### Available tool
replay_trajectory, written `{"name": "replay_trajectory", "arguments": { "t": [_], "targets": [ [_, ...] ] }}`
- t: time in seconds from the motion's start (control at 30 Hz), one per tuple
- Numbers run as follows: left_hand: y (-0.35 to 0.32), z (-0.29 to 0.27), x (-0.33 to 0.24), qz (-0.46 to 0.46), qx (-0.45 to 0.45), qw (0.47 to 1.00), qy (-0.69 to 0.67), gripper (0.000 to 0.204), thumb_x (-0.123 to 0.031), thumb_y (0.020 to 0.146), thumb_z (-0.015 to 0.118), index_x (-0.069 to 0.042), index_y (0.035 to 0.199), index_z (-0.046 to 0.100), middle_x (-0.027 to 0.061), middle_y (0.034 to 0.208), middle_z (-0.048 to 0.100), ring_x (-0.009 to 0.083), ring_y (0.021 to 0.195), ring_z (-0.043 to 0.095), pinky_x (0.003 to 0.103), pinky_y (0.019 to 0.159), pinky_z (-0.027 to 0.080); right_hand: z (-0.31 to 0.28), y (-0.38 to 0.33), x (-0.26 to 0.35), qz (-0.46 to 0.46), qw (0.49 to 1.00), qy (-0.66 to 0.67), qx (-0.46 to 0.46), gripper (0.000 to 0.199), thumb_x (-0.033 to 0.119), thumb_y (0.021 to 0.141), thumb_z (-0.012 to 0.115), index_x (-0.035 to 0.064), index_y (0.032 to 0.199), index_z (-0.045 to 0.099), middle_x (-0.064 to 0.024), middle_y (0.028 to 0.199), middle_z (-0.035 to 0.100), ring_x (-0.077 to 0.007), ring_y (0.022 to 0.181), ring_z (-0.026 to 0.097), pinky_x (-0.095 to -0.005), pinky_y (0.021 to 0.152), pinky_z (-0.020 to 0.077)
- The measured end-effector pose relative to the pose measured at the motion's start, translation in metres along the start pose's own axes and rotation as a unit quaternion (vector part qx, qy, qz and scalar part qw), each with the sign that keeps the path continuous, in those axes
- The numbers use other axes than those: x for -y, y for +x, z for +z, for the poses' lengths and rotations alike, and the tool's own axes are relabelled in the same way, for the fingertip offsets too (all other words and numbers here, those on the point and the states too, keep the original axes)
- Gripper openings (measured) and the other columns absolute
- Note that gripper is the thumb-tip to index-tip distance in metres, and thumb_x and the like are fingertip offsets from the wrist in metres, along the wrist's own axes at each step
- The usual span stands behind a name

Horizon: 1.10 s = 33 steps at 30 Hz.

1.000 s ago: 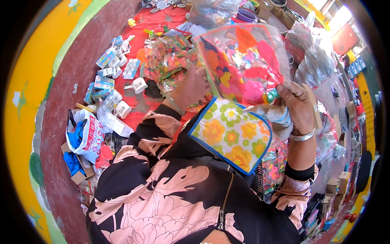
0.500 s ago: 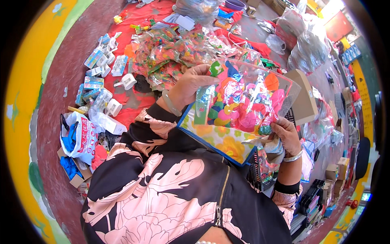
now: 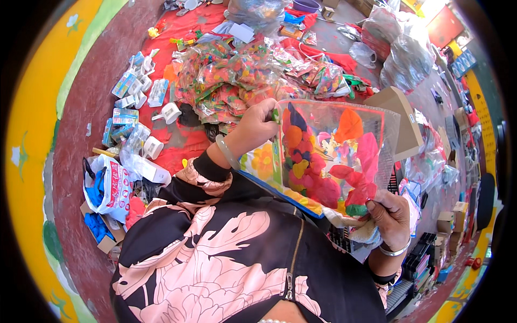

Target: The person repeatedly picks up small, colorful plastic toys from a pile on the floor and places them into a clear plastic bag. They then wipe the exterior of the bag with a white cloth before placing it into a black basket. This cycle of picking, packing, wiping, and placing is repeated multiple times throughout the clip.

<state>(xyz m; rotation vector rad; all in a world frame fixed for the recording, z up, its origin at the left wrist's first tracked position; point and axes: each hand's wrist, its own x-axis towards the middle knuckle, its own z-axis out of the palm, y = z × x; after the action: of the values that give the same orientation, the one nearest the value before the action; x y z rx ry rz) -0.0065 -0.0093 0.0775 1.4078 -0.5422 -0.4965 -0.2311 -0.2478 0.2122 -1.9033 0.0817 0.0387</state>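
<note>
Head view shows the left hand [image 3: 253,129], a pale bangle on its wrist, pinched on the upper left edge of a flat, clear plastic bag [image 3: 328,161] filled with red, pink, orange and dark blue pieces, at the centre right of the frame. The right hand [image 3: 390,216], with a silver bangle, is clamped on the bag's lower right corner; a greyish cloth [image 3: 366,234] lies just beneath its fingers. Behind the bag shows a yellow-and-white flowered cloth with blue edging [image 3: 262,159]. Many colourful clear packets [image 3: 231,72] are heaped at upper centre; an open brown cardboard box [image 3: 397,116] stands right of the bag.
</note>
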Motion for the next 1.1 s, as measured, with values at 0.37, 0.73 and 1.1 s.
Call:
{"name": "replay_trajectory", "arguments": {
  "t": [0.37, 0.73, 1.1],
  "targets": [
    [-0.015, 0.003, -0.010, 0.046, -0.105, 0.993, 0.020, 0.014, -0.009, 0.092, 0.051, -0.001, 0.103, 0.055, -0.0027, 0.079, 0.056, 0.0027, 0.071, 0.050, 0.019, 0.064, 0.043, 0.004, 0.007, -0.052, 0.088, 0.982, 0.119, -0.117, 0.017, 0.014, 0.091, 0.057, -0.0019, 0.089, 0.062, 0.0009, 0.065, 0.056, -0.0093, 0.055, 0.058, -0.0203, 0.048, 0.0416],
    [-0.006, 0.007, -0.001, 0.226, -0.305, 0.912, 0.155, 0.016, -0.014, 0.096, 0.049, -0.002, 0.087, 0.055, -0.0007, 0.068, 0.050, 0.0051, 0.062, 0.040, 0.024, 0.053, 0.039, 0.021, 0.012, -0.074, 0.136, 0.974, 0.157, -0.096, 0.018, 0.014, 0.093, 0.053, 0.0011, 0.083, 0.059, -0.0020, 0.063, 0.059, -0.0108, 0.055, 0.059, -0.0215, 0.050, 0.0451],
    [0.019, -0.003, 0.070, 0.032, -0.149, 0.909, 0.387, 0.025, -0.025, 0.093, 0.047, -0.001, 0.093, 0.055, 0.0240, 0.079, 0.060, 0.0417, 0.072, 0.058, 0.046, 0.062, 0.044, 0.028, 0.005, -0.146, 0.225, 0.960, 0.166, -0.031, 0.022, 0.019, 0.091, 0.055, 0.0011, 0.083, 0.063, -0.0031, 0.064, 0.061, -0.0103, 0.056, 0.058, -0.0219, 0.052, 0.0452]
  ]
}}
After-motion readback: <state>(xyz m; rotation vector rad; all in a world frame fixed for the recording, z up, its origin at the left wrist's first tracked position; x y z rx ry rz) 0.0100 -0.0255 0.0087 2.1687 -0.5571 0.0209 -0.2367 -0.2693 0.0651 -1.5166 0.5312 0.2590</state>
